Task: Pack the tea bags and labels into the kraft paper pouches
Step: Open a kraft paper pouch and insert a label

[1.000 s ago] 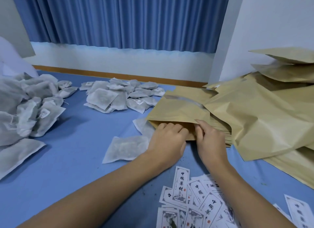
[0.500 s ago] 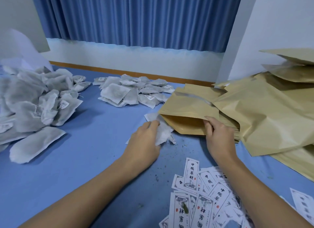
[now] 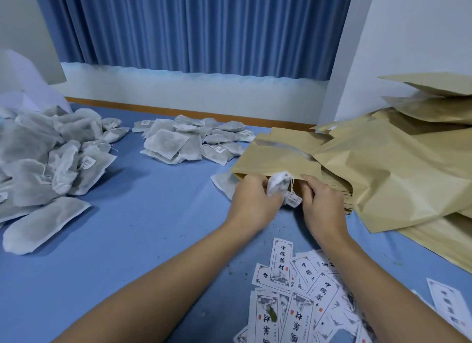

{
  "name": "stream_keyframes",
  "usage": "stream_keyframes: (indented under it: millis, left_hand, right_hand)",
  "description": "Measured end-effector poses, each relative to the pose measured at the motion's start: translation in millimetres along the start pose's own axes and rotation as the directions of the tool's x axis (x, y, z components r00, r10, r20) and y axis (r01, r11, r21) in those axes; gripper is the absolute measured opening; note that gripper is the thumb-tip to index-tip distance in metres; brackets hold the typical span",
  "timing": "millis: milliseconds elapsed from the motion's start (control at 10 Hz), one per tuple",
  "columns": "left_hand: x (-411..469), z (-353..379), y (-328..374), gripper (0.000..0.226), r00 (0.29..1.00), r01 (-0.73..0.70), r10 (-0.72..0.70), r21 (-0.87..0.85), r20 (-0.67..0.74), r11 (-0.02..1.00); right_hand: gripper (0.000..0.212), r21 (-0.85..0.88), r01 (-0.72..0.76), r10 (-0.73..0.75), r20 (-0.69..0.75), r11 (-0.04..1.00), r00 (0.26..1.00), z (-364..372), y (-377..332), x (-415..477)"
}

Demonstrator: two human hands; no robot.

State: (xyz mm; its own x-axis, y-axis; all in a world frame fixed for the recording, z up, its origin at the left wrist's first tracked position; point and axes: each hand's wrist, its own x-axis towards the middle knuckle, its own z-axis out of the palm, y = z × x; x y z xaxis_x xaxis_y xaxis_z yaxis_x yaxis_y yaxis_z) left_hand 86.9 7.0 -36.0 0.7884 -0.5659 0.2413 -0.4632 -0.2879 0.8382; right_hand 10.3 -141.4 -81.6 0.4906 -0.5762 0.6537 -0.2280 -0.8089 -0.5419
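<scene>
Kraft paper pouches (image 3: 398,179) piled along the desk (image 3: 132,240) right edge, tea bag heaps at left edge (image 3: 38,158) and far middle (image 3: 189,141), labels (image 3: 301,299) at near edge, all in reach for quick packing. Right hand (image 3: 322,202) has its grip pinched on the top pouch (image 3: 278,161) mouth to hold it open. Left hand (image 3: 251,202) grip is closed on a bunched tea bag (image 3: 278,185) right at that mouth (tag dangling), likely mid-insert.

One head-worn camera looks forward and down, close over a blue table (image 3: 107,240), toward a curtained wall (image 3: 194,28).
</scene>
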Motion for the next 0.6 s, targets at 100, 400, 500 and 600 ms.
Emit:
stream_keyframes:
  millis: [100, 400, 500, 600]
  left_hand:
    - [24, 8, 22, 0.022, 0.933, 0.336, -0.289, -0.232, 0.215, 0.913]
    - [84, 48, 13, 0.035, 0.750, 0.520, -0.490, -0.854, 0.444, 0.024]
    - [111, 58, 10, 0.042, 0.669, 0.645, -0.718, -0.633, 0.195, 0.429]
    - [111, 82, -10, 0.059, 0.906, 0.424, -0.421, 0.143, -0.056, 0.894]
  right_hand:
    - [0.030, 0.038, -0.049, 0.049, 0.002, 0.998, 0.999, -2, 1, 2]
    - [0.024, 0.070, -0.052, 0.053, -0.009, 0.996, 0.999, -5, -3, 2]
    - [0.021, 0.064, -0.026, 0.024, 0.037, 0.998, 0.999, -4, -5, 1]
    - [0.017, 0.048, 0.016, -0.019, 0.053, 0.999, 0.998, -4, -6, 0]
